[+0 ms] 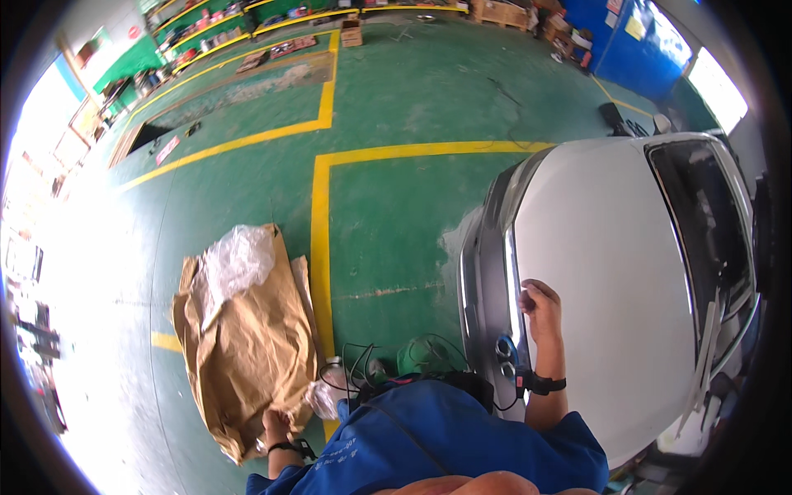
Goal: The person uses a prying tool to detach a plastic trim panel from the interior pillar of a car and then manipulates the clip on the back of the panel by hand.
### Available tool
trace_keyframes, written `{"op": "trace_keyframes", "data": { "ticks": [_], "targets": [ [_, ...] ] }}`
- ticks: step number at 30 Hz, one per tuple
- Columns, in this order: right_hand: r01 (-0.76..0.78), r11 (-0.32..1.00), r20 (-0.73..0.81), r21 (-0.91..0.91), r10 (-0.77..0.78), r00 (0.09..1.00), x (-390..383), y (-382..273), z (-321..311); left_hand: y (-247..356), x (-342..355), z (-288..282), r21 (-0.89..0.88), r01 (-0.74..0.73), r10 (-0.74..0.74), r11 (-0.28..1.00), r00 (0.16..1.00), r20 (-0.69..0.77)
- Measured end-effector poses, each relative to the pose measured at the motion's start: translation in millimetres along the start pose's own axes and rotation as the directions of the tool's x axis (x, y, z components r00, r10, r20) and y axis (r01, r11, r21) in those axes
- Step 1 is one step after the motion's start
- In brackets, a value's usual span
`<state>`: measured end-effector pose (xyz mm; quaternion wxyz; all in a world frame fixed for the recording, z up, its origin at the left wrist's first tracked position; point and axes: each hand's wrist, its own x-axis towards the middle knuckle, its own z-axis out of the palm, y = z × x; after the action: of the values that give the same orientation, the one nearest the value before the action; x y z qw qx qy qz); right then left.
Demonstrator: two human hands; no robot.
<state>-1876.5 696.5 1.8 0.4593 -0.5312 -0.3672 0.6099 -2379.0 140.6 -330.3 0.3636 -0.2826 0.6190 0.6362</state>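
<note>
Green painted floor [396, 206], marked with yellow lines [322, 223], extends to stocked shelves [206, 37]. Crumpled brown paper [256, 338], bearing clear plastic film [239, 262], shows left of one line. Left hand [276, 426] at its near edge: finger closure cannot be determined. Right hand [541, 307], fingers bent, closure undetermined, appears over the white car hood's [610, 247] front edge.

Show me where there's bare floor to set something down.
Green floor is free between the yellow line and the front of the white car. Crowded: brown paper by the left hand, clear plastic on it; black cables ahead of the blue shirt.
</note>
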Motion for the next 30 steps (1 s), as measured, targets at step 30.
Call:
{"op": "trace_keyframes", "data": {
  "ticks": [30],
  "targets": [
    [-0.082, 0.929, -0.667, 0.361, 0.319, 0.673, 807.8, -67.2, 173.7, 371.5, 330.1, 1064.9, 0.633, -0.147, -0.088, 0.76, 0.942, 0.324]
  ]
}}
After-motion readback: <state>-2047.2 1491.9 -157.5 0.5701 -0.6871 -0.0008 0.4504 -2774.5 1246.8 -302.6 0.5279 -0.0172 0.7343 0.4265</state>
